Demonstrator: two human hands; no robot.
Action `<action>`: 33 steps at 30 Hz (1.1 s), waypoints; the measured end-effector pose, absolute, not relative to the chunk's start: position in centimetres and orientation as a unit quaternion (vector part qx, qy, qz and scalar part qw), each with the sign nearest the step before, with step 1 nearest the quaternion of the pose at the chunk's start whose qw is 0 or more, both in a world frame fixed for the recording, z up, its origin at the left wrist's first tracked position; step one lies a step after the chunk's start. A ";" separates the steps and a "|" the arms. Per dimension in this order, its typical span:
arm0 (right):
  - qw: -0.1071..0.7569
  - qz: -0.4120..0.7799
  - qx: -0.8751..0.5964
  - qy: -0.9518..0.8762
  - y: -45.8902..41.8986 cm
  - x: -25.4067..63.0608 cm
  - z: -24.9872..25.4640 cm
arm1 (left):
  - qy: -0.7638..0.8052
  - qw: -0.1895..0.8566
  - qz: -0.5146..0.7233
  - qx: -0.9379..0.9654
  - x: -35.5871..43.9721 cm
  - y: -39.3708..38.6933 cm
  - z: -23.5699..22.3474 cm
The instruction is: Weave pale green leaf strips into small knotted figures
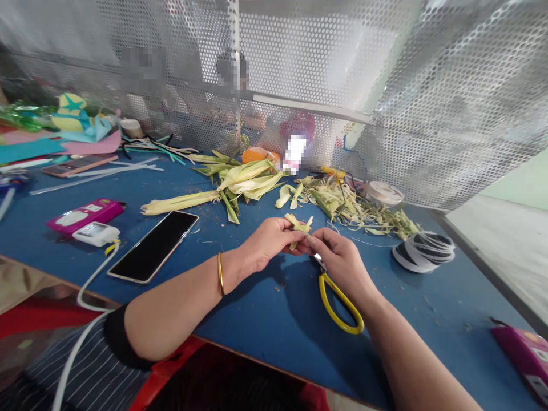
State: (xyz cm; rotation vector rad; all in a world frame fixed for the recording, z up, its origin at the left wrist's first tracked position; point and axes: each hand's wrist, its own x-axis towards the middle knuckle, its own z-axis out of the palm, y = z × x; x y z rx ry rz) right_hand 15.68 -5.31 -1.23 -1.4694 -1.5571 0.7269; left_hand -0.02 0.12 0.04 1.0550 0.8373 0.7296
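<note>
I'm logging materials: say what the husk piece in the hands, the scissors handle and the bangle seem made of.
Husk piece: likely plant leaf, matte, judging by thin, pale yellow-green flaps. Scissors handle: probably plastic or plastic-coated, from its smooth, even yellow. Bangle: apparently polished gold-coloured metal, given its bright shine.

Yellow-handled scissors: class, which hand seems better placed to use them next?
Probably the right hand: the scissors show right beside it, whereas the left hand is farther away, pinching a husk piece.
</note>
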 end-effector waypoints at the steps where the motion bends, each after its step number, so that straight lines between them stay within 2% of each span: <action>1: 0.434 0.306 -0.586 -0.612 -5.3 15.7 -1.3 | 0.377 0.720 0.326 0.484 -0.1 0.2 0.0; 8: 0.479 0.393 -0.557 -0.554 -5.3 15.9 -0.9 | 0.363 0.729 0.295 0.501 -0.5 0.6 -0.1; 13: 0.513 0.411 -0.538 -0.527 -5.2 16.9 -0.2 | 0.367 0.757 0.288 0.457 -0.8 1.0 0.2; 19: 0.462 0.312 -0.585 -0.590 -5.1 17.2 0.2 | 0.367 0.756 0.300 0.451 -1.0 1.5 0.2; 26: 0.448 0.295 -0.570 -0.622 -5.5 16.1 -0.2 | 0.350 0.747 0.291 0.485 -1.0 0.8 0.5; 33: 0.425 0.213 -0.607 -0.637 -5.8 14.8 -1.4 | 0.370 0.677 0.321 0.548 -0.3 0.1 -0.4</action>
